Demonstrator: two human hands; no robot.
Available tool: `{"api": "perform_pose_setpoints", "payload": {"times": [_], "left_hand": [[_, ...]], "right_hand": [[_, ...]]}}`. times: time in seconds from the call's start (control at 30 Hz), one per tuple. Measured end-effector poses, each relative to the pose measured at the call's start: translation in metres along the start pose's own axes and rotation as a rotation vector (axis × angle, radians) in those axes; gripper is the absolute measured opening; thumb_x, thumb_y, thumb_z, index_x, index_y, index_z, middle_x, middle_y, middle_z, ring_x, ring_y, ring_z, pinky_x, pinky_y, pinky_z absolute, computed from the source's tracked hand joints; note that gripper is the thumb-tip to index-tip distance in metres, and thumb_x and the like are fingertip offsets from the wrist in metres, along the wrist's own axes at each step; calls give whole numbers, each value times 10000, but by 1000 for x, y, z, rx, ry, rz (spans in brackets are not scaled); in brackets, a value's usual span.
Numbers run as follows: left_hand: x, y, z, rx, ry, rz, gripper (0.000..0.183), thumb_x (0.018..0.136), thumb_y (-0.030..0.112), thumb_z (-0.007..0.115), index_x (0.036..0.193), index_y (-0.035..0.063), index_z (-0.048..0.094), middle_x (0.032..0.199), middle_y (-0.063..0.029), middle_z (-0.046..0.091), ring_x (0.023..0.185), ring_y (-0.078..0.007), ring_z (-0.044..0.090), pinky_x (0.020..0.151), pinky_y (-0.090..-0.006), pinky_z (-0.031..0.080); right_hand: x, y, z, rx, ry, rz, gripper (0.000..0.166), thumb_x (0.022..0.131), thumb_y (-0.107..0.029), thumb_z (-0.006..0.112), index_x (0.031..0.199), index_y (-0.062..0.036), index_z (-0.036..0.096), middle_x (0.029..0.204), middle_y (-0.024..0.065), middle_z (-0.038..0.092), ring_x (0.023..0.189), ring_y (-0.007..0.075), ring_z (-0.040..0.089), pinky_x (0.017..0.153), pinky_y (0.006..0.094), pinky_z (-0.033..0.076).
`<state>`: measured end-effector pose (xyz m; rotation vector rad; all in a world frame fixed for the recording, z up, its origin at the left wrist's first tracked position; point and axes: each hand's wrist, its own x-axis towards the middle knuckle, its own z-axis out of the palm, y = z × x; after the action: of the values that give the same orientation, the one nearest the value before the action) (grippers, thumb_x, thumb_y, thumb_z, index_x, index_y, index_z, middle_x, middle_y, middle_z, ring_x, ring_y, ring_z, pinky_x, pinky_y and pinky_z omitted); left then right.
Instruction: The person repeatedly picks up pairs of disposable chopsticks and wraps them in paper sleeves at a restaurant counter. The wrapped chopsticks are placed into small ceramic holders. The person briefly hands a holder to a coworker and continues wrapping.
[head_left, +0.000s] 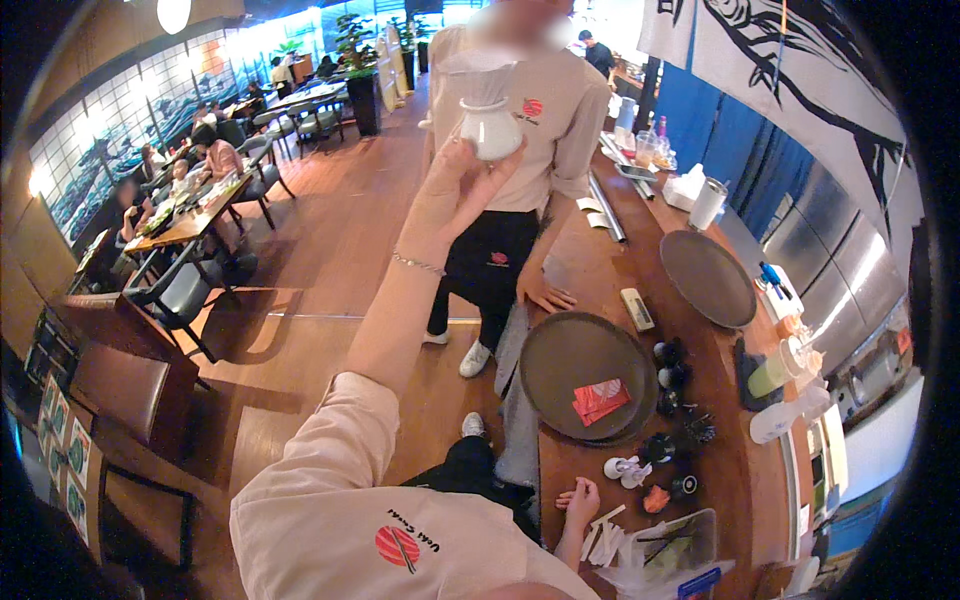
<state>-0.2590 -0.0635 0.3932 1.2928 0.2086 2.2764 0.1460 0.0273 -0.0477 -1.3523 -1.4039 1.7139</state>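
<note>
Raised in front of me, my left hand (469, 187) grips a small white ceramic vase-shaped bottle (491, 129) from below and the sides. A translucent shape shows above its mouth; I cannot tell what it is. My right hand (579, 501) rests at the edge of the wooden counter (600, 281), its fingers loosely bent and holding nothing. Near it are small white ceramic pieces (628, 471), a crumpled orange item (656, 499) and white paper-wrapped strips (601, 541). Farther along the counter lies a round brown tray (551, 360) with red packets (601, 401) on it.
A co-worker (517, 150) stands facing me, one hand (546, 291) on the counter. The counter also holds a second round tray (709, 279), small black items (670, 367), squeeze bottles (776, 367) and a clear plastic container (679, 540). Diners sit by tables (191, 217) at left.
</note>
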Motion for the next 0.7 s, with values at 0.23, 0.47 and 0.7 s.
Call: {"api": "perform_pose_setpoints", "payload": {"times": [0.23,0.47,0.7], "left_hand": [[-7,1,11,61,22,-58,704,775,160,745,1312,-40,337,1307,-169,451,1255,-305,420,1099,-454,333],[-31,-8,3,135,88,-214,719,756,118,756,1317,-36,333,1312,-177,451,1236,-323,448,1083,-464,352],[-51,-11,-12,222,158,-307,653,746,53,743,1295,-6,396,1288,-151,496,1237,-322,455,1079,-459,352]], "right_hand": [[-1,-1,4,29,-16,-2,205,946,-229,503,1005,-37,544,571,115,582,394,175,549,350,291,449],[-2,0,1,4,-6,-10,196,954,-218,490,1019,-41,544,582,122,592,399,181,559,357,288,457],[-6,-6,5,-16,-10,-20,189,967,-209,465,1009,-49,556,579,116,586,407,180,553,360,284,465]]}}
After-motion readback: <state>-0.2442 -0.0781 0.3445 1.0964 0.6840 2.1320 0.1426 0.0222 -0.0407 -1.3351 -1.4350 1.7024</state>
